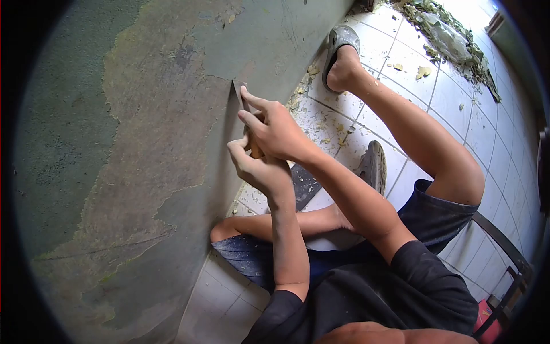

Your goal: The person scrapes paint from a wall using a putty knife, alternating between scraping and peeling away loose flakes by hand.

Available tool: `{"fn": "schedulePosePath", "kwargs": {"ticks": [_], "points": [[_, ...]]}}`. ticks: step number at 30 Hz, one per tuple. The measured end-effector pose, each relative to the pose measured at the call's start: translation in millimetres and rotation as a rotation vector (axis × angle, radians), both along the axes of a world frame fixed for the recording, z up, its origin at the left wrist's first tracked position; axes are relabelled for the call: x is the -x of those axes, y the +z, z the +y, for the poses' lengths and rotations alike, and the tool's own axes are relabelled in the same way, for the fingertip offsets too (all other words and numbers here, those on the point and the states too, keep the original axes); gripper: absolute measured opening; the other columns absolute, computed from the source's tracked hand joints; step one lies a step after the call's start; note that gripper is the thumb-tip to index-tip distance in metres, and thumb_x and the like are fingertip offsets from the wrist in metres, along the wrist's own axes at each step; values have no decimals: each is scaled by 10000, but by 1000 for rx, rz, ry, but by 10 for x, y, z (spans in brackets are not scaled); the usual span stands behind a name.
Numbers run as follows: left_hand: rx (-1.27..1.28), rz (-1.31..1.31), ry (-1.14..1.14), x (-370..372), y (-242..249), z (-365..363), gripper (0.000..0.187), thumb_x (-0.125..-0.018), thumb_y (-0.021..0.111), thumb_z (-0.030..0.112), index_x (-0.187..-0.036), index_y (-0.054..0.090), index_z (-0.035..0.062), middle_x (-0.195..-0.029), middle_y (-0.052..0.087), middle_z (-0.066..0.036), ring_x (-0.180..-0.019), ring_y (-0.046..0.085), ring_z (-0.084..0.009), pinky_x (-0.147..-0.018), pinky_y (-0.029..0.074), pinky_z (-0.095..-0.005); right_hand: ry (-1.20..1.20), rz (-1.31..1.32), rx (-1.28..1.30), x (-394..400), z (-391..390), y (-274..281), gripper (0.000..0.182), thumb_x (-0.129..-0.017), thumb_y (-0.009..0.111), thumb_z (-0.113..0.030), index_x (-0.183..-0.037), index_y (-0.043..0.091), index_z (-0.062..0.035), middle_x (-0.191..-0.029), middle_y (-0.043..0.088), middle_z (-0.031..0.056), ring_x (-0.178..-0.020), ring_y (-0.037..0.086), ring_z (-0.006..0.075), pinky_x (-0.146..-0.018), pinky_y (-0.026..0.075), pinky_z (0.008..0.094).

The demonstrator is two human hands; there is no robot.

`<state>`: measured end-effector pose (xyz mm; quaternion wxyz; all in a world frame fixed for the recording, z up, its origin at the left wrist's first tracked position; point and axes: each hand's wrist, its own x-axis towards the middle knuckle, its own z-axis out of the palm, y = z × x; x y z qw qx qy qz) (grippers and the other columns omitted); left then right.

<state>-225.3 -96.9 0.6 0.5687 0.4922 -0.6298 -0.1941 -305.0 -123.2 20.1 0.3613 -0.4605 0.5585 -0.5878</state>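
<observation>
A scraper (238, 93) with a thin metal blade has its edge against the painted wall (154, 114). My right hand (274, 129) is closed around its upper part, with fingers laid along the blade. Lower down, my left hand (260, 172) is wrapped around the handle, of which a yellowish-brown bit shows between the hands. The blade's edge touches the wall where green paint borders a bare, greyish-brown patch. Both hands hide most of the handle.
Paint flakes (338, 135) lie on the white tiled floor (452, 103) along the wall. A dark flat piece (303, 184) lies by my legs. Farther off are a heap of flakes (427, 23) and a clear plastic bag (450, 40). A dark metal frame (504, 246) stands at the right.
</observation>
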Motion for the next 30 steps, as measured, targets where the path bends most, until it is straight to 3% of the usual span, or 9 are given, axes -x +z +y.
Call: {"fn": "schedulePosePath", "kwargs": {"ticks": [9,11,13,16,17,21,23,27,30], "points": [[-111,1,-16,58,75,57,359,-876,812,157,-1010,536,-29,-963,643,-190,-923,677,-292,-774,523,-400,-90,194,106,51,-45,-10,578,-1030,637,-184,-1552,465,-7,-771,707,152,-755,617,103,-734,542,333],[-87,71,36,35,-60,99,388,-873,828,191,-1007,537,-29,-971,651,-194,-929,687,-282,-772,535,-393,45,146,-100,52,63,62,585,-1026,647,-208,-1547,471,-11,-815,717,185,-802,662,138,-805,550,349],[-68,22,5,82,-23,-12,385,-867,831,188,-996,541,-29,-962,660,-187,-918,690,-279,-766,537,-396,-140,221,162,52,-137,-188,582,-1024,650,-208,-1537,479,7,-793,706,169,-775,649,135,-746,554,339],[-4,-3,-98,287,0,-372,349,-882,803,178,-983,541,-28,-952,660,-201,-862,686,-319,-746,528,-407,-163,4,67,344,-358,-83,576,-1019,663,-197,-1513,496,45,-811,724,113,-752,626,90,-646,536,300],[2,-30,-147,362,69,-462,340,-886,794,174,-983,538,-27,-952,655,-212,-859,683,-333,-748,527,-415,-202,-19,49,437,-395,-30,552,-986,657,-185,-1454,528,79,-1026,729,347,-969,765,368,-823,568,407],[-5,-19,-182,453,138,-463,313,-876,781,135,-968,524,-17,-925,634,-205,-880,664,-363,-752,516,-439,-201,-137,-4,506,-333,71,573,-979,679,-217,-1470,544,44,-983,776,254,-868,751,197,-795,576,354],[21,-70,-77,330,52,-277,278,-903,772,93,-976,538,-40,-928,672,-149,-887,657,-194,-762,527,-353,-138,-56,31,378,-237,-33,609,-1014,677,-205,-1545,471,12,-818,719,67,-729,565,52,-652,522,276],[-54,21,86,130,-88,152,350,-880,821,98,-1007,518,-24,-939,666,-136,-918,668,-193,-792,539,-346,49,-65,-93,66,119,44,576,-1019,666,-176,-1556,490,-60,-739,684,58,-705,562,61,-659,529,299],[-117,87,66,11,-218,187,427,-862,852,149,-1034,506,-33,-1049,649,-195,-989,693,-300,-827,547,-389,76,-48,-65,-65,147,-69,568,-1033,646,-169,-1569,478,-87,-716,671,81,-687,563,73,-664,526,307]]}}
